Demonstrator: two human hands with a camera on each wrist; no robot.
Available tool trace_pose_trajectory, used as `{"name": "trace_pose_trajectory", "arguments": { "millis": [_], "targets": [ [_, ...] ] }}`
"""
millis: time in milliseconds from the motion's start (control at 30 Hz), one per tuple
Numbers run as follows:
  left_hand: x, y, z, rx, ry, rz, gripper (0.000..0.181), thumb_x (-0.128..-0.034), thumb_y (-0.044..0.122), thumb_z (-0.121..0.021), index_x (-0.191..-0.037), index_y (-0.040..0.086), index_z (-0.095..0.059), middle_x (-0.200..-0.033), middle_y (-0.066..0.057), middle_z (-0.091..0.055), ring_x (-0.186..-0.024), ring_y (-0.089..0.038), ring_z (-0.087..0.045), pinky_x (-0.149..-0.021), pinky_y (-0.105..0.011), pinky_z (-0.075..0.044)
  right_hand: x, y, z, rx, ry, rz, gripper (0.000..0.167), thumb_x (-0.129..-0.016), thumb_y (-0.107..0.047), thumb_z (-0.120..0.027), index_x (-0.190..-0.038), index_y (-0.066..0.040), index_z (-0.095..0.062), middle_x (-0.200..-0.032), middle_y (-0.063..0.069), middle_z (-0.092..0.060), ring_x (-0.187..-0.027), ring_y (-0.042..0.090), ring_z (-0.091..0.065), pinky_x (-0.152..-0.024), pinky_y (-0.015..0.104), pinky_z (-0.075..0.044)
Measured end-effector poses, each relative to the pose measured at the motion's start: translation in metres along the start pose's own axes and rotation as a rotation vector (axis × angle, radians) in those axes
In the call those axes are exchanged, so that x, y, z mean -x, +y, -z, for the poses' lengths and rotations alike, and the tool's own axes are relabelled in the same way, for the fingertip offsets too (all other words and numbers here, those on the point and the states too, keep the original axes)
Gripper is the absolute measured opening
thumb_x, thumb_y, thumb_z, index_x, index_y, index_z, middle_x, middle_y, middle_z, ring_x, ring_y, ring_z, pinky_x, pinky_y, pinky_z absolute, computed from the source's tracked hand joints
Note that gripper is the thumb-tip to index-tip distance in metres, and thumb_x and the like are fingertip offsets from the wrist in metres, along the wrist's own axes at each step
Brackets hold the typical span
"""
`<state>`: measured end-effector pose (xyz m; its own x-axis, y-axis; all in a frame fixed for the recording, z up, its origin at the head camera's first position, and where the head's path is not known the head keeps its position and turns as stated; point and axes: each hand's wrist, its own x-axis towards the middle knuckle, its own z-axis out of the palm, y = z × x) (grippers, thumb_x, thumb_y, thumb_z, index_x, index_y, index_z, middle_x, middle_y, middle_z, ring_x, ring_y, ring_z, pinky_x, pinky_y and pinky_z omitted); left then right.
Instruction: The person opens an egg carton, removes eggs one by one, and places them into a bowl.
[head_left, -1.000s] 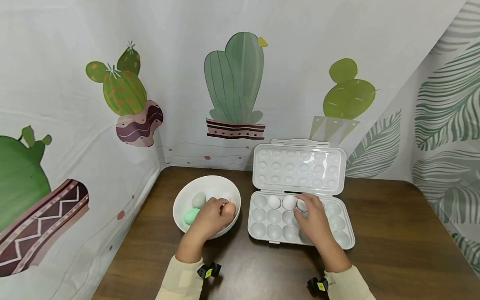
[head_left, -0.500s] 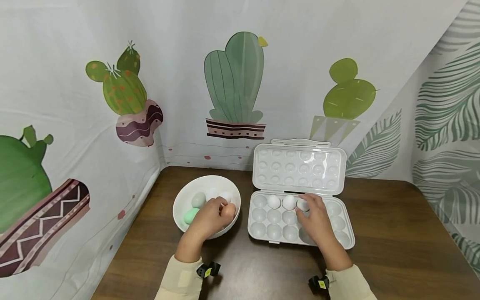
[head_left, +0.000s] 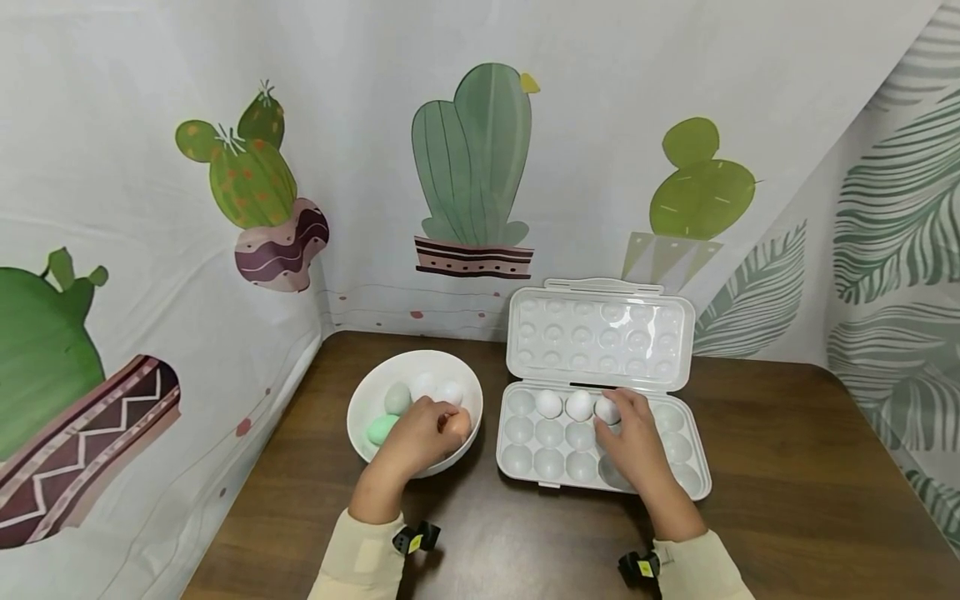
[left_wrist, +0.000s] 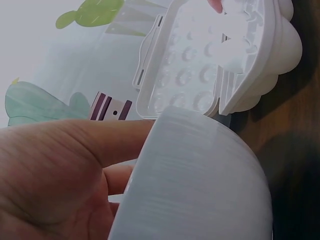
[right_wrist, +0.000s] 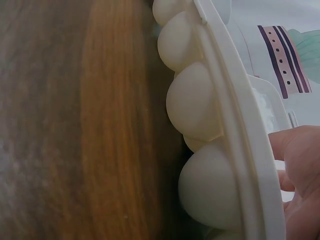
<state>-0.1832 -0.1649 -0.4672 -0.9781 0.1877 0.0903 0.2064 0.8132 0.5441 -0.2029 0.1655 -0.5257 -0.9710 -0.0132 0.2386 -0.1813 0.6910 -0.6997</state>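
On the left, my left hand (head_left: 420, 433) reaches into a white bowl (head_left: 358, 404) and holds a brown egg (head_left: 460, 422) between thumb and fingers. A grey-green egg (head_left: 397, 398), a mint-green egg (head_left: 382, 429) and two white eggs lie beside it. To the right, an egg carton (head_left: 525, 479) stands with its lid up. Its back row has two white eggs, one (head_left: 549, 404) beside the other (head_left: 579, 406). My right hand (head_left: 636, 442) has thumb and fingers around a third white egg (head_left: 607, 410) in that row. The bowl's wall hides the brown egg in the left wrist view.
Brown wooden table (head_left: 480, 542) under everything. The raised carton lid (head_left: 600, 333) leans near a cloth backdrop printed with cacti. The bowl and carton stand close together with a narrow gap between them.
My right hand has shifted slightly right, and more of the third white egg shows between its fingers. The left hand stays nearly still with the brown egg.
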Motion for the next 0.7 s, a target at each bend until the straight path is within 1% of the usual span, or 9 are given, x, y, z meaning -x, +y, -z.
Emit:
{"name": "trace_pose_trajectory", "arguments": {
  "millis": [133, 233, 400, 567, 700],
  "targets": [
    [-0.0004, -0.0004, 0.0009, 0.019, -0.011, -0.009, 0.020, -0.0897, 0.016, -0.063, -0.071, 0.011, -0.062, -0.062, 0.005, -0.036, -0.064, -0.012, -0.038, -0.059, -0.025, -0.032, -0.0003, 0.0006, 0.0001, 0.005, -0.016, -0.017, 0.052, -0.091, -0.012, -0.066, -0.140, 0.003, -0.054, -0.142, 0.030, -0.045, -0.133, 0.048, -0.047, -0.111, 0.060, -0.040],
    [-0.0003, -0.0015, 0.0015, 0.037, -0.026, 0.004, 0.021, -0.0883, 0.014, -0.063, -0.069, 0.008, -0.057, -0.063, 0.005, -0.035, -0.062, -0.010, -0.036, -0.057, -0.024, -0.030, -0.0004, 0.0008, 0.0004, 0.005, -0.026, -0.022, 0.054, -0.091, -0.012, -0.066, -0.141, 0.003, -0.053, -0.142, 0.030, -0.044, -0.133, 0.048, -0.048, -0.111, 0.060, -0.041],
    [-0.0009, -0.0038, 0.0021, 0.025, -0.056, 0.002, 0.023, -0.0816, 0.008, -0.063, -0.062, 0.012, -0.052, -0.060, 0.006, -0.030, -0.060, -0.008, -0.031, -0.055, -0.023, -0.025, -0.0015, 0.0022, 0.0002, 0.015, -0.033, -0.021, 0.055, -0.092, -0.012, -0.065, -0.143, 0.002, -0.051, -0.142, 0.031, -0.044, -0.133, 0.049, -0.048, -0.111, 0.060, -0.041],
    [-0.0014, -0.0048, 0.0029, 0.029, -0.079, -0.030, 0.024, -0.0792, 0.004, -0.061, -0.060, 0.013, -0.049, -0.057, 0.007, -0.025, -0.056, -0.004, -0.024, -0.053, -0.022, -0.018, -0.0023, 0.0041, -0.0001, 0.023, -0.037, -0.023, 0.057, -0.092, -0.012, -0.064, -0.145, 0.002, -0.049, -0.143, 0.031, -0.044, -0.133, 0.049, -0.048, -0.111, 0.060, -0.040],
    [-0.0011, -0.0047, 0.0023, 0.024, -0.087, -0.041, 0.022, -0.0785, 0.003, -0.059, -0.062, 0.011, -0.047, -0.057, 0.007, -0.024, -0.056, -0.003, -0.023, -0.054, -0.022, -0.017, -0.0023, 0.0049, -0.0008, 0.031, -0.043, -0.030, 0.058, -0.092, -0.012, -0.064, -0.146, 0.002, -0.048, -0.143, 0.031, -0.045, -0.134, 0.049, -0.047, -0.112, 0.060, -0.040]
  ]
}}
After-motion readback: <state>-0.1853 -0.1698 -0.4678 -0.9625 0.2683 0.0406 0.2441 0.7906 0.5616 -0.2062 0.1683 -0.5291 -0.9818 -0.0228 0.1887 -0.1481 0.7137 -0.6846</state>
